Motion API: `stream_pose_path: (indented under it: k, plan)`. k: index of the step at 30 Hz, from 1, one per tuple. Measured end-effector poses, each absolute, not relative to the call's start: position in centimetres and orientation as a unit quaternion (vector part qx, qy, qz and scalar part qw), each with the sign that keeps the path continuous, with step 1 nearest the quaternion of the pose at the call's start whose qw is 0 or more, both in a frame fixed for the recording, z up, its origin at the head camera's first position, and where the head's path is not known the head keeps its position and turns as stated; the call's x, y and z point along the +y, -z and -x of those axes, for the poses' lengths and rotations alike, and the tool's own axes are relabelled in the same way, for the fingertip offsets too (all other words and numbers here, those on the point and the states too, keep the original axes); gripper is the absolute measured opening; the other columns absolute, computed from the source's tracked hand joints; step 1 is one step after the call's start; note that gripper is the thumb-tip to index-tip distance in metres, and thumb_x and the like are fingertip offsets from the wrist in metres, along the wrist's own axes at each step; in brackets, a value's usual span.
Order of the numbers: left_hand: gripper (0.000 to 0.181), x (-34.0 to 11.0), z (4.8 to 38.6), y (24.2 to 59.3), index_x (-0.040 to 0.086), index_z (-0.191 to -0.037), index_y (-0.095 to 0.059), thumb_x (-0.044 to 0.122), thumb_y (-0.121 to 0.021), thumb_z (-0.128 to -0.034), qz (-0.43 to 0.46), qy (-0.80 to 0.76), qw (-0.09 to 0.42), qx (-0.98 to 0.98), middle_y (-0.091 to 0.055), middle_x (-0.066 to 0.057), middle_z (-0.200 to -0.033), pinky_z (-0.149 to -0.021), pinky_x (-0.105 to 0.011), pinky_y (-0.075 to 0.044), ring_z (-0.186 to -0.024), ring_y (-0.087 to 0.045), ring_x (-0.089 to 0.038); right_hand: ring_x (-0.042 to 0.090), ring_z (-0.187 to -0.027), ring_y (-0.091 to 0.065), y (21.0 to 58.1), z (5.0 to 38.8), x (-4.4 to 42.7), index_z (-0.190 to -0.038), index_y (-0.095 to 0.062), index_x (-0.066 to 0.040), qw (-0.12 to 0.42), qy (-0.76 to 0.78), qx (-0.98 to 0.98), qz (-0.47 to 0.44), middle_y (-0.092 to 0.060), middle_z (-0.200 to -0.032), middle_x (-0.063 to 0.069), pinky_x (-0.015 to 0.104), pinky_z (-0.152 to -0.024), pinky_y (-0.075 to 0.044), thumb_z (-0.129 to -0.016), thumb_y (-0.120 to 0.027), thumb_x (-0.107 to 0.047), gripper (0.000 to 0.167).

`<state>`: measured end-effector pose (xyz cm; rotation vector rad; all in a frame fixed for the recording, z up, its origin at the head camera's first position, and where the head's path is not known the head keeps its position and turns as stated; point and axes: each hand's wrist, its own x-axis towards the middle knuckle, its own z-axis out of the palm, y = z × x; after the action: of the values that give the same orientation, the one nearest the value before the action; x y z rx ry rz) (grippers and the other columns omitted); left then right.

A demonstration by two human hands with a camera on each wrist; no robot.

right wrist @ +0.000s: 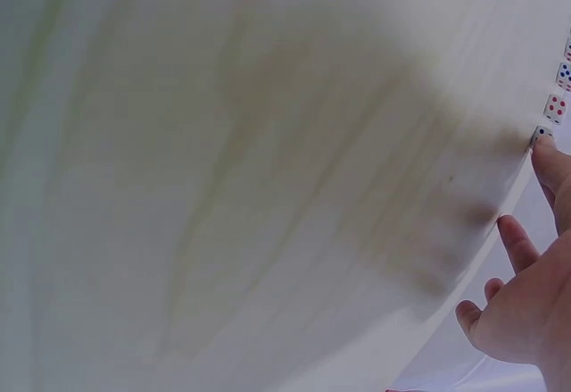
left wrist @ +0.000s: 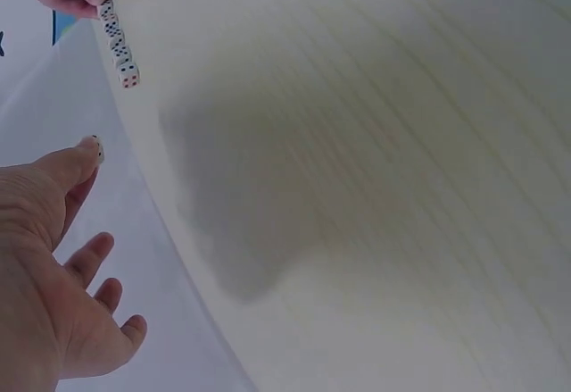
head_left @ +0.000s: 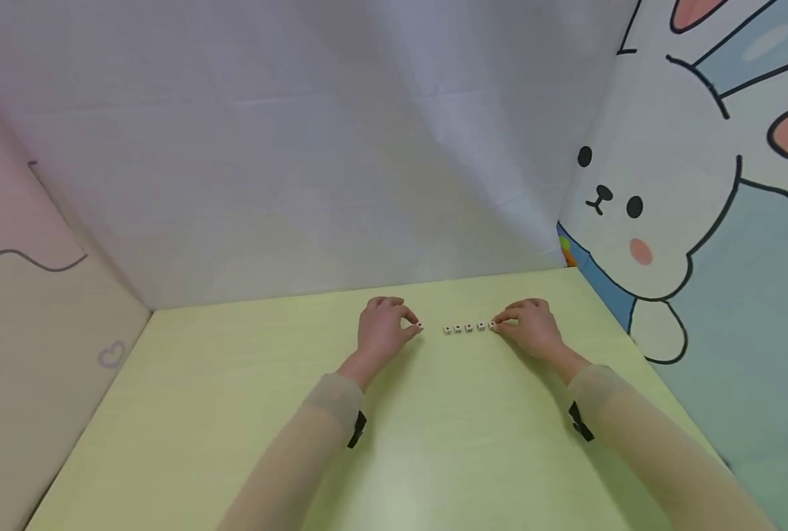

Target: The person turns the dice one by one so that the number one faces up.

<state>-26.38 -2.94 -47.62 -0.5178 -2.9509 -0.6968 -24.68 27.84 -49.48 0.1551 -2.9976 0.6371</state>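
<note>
My left hand [head_left: 380, 330] pinches a small white die [left wrist: 99, 150] between thumb and forefinger, held to the left of a row of dice. Several white dice with dotted faces [head_left: 469, 328] stand side by side in that straight row on the table. At the row's right end, my right hand [head_left: 531, 327] has thumb and forefinger around the end die [right wrist: 541, 134]. The fingers partly cover this die. A gap separates the die in my left hand from the left end of the row.
The pale yellow table [head_left: 234, 413] ends at a white cloth wall [head_left: 301, 184] just beyond both hands. A side panel with a cartoon rabbit [head_left: 672, 221] borders the table on the right. Another panel [head_left: 42, 324] stands along the left.
</note>
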Motion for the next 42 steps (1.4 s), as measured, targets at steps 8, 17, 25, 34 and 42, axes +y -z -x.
stream_pose_path:
  k: [8,17,25,34,42]
  plan:
    - [0.013,-1.4,26.4,49.0,0.027,-0.098,-0.080,0.038,-0.075,-0.0942,0.154,0.210,0.009,-0.965,-0.058,-0.003,-0.144,-0.112,-0.048,-0.039,-0.138,-0.042,-0.032,0.051,-0.133,-0.037,49.6,24.2,27.7,-0.110,-0.081,-0.010,0.032,-0.208,-0.977,-0.045,-0.064,-0.130,0.023,0.065,-0.112,-0.027,-0.098,-0.071,-0.026,0.022]
    - [0.012,-0.1,26.8,49.5,0.028,-0.101,-0.079,0.037,-0.074,-0.0953,0.129,0.219,0.000,-0.967,-0.059,0.000,-0.143,-0.114,-0.048,-0.036,-0.138,-0.042,-0.031,0.051,-0.134,-0.036,49.4,24.4,27.8,-0.110,-0.081,-0.010,0.031,-0.208,-0.977,-0.042,-0.064,-0.131,0.023,0.064,-0.113,-0.026,-0.098,-0.071,-0.027,0.023]
    - [0.014,0.8,27.2,49.2,0.027,-0.104,-0.079,0.038,-0.073,-0.0960,0.135,0.210,-0.002,-0.968,-0.059,0.000,-0.142,-0.114,-0.048,-0.037,-0.138,-0.042,-0.031,0.050,-0.135,-0.035,49.1,24.9,28.2,-0.112,-0.080,-0.010,0.032,-0.202,-0.978,-0.030,-0.063,-0.133,0.023,0.064,-0.113,-0.027,-0.099,-0.071,-0.028,0.023]
    - [0.015,0.9,27.0,49.9,0.026,-0.103,-0.079,0.038,-0.074,-0.0957,0.124,0.221,-0.011,-0.967,-0.060,-0.001,-0.141,-0.115,-0.048,-0.035,-0.138,-0.042,-0.032,0.049,-0.133,-0.038,49.5,24.8,28.1,-0.111,-0.081,-0.011,0.026,-0.197,-0.979,-0.039,-0.064,-0.133,0.022,0.062,-0.113,-0.026,-0.099,-0.070,-0.029,0.024]
    - [0.014,0.8,26.8,50.3,0.026,-0.102,-0.078,0.037,-0.075,-0.0951,0.119,0.226,-0.018,-0.967,-0.059,-0.001,-0.141,-0.115,-0.049,-0.035,-0.138,-0.042,-0.032,0.048,-0.132,-0.041,49.7,24.6,27.8,-0.110,-0.081,-0.012,0.026,-0.192,-0.980,-0.043,-0.064,-0.132,0.022,0.061,-0.114,-0.026,-0.099,-0.070,-0.030,0.024]
